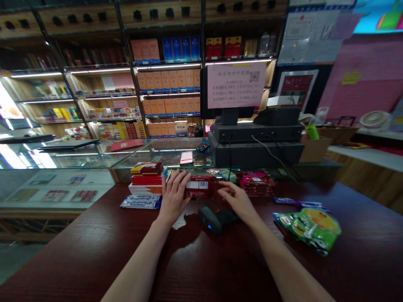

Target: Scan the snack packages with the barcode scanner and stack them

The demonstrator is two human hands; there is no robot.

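A dark red box with a white barcode label faces me on the dark wooden table. Around its left end is my left hand, fingers over the top and thumb low on the front side. My right hand hovers just off the box's right end, its fingers loosely bent and apart, with nothing visible in them. Between my forearms lies a black barcode scanner with a blue light; its handle runs partly under my right hand.
Left are stacked red and yellow packets and blue-white wrapped bars. Right lie a green snack bag and a purple bar. Behind are pink-brown packets, a phone, a glass counter and a till with cables.
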